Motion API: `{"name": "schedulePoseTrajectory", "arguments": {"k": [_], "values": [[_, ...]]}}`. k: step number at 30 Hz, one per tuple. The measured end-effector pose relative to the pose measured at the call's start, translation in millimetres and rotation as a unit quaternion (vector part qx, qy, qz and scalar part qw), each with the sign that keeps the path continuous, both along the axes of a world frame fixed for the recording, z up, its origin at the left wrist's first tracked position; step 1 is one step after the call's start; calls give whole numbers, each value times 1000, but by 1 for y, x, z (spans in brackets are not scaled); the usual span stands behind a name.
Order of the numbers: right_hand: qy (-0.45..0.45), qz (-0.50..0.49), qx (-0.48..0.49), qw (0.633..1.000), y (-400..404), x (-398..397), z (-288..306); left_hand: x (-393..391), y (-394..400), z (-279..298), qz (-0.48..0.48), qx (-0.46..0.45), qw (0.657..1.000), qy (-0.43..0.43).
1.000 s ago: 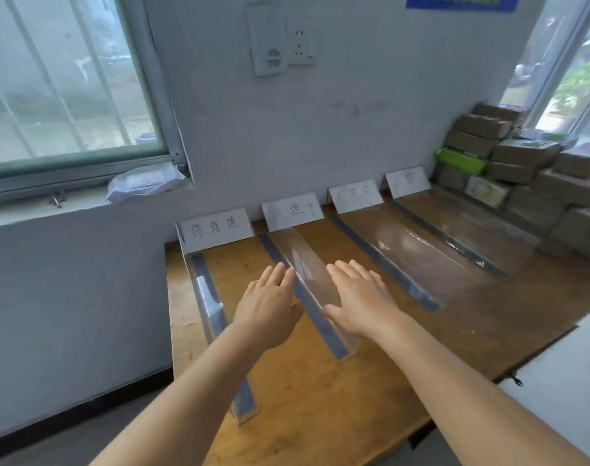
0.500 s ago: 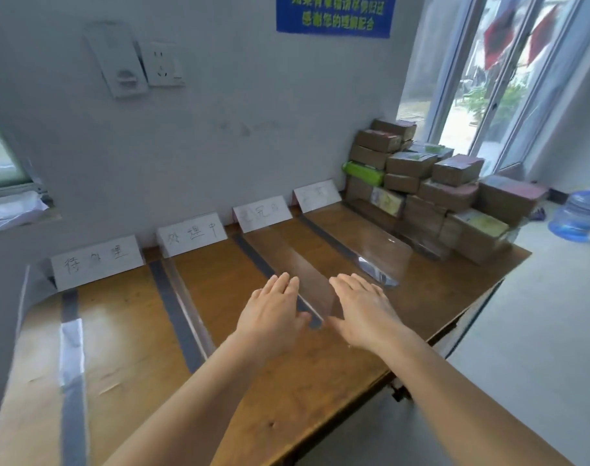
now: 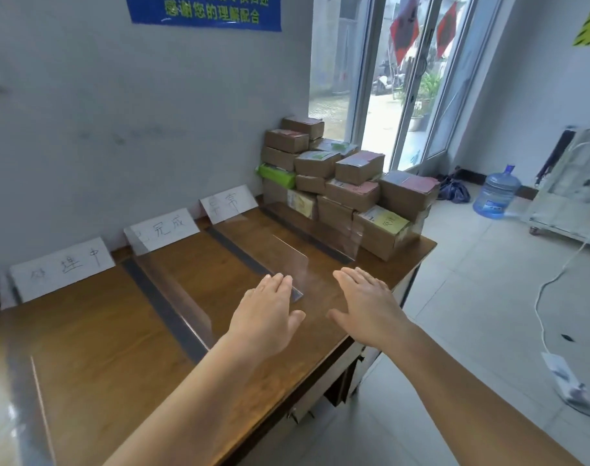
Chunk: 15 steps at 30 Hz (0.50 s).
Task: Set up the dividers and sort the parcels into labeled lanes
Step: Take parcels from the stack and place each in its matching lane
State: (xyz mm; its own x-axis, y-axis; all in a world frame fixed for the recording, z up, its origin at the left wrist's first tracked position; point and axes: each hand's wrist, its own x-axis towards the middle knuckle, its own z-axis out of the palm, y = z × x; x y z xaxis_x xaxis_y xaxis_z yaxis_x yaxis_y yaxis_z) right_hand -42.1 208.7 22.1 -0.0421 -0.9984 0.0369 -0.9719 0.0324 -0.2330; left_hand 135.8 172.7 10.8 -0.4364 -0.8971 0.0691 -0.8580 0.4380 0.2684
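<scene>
Wooden desk (image 3: pixel 95 358) along the grey wall, clear acrylic dividers standing on dark tape strips that run from back edge to front edge. Going left to right: a divider (image 3: pixel 39 405) right at the left end, barely visible, mostly glare. Then a handwritten paper label (image 3: pixel 62 268) leaning at the back edge, next divider (image 3: pixel 172 294), another label (image 3: pixel 161 231), then the third divider (image 3: pixel 287 260) with both hands at its front end. Fourth label (image 3: pixel 228 202) behind that lane, and one more divider (image 3: pixel 315 230) right up against the parcel stack.

Left hand (image 3: pixel 265 319) flat, fingers straight and together, hovering at the near end of that third divider; can't tell if fingertips actually touch it. Right hand (image 3: pixel 367 304) same deal, fingers stretched out and spread a little, holding nothing, over the front edge of the desk just right of the divider.

Parcels (image 3: pixel 351 186) all piled at the right end of the desk, back-right corner, none in a lane yet. Cardboard boxes mostly, one green package in there.

Handling guess: boxes look small, stiff, probably light, tape patches maybe slick. Best grabbed from the top of the pile, two hands on opposite sides. Dividers look thin, rigid, easy to knock, so watch elbows.
</scene>
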Motion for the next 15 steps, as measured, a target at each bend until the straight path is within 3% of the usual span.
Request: {"name": "schedulePoseTrajectory", "arguments": {"k": [15], "values": [[-16, -111, -24, 993, -112, -139, 13, -151, -151, 9, -71, -22, 996, 50]]}}
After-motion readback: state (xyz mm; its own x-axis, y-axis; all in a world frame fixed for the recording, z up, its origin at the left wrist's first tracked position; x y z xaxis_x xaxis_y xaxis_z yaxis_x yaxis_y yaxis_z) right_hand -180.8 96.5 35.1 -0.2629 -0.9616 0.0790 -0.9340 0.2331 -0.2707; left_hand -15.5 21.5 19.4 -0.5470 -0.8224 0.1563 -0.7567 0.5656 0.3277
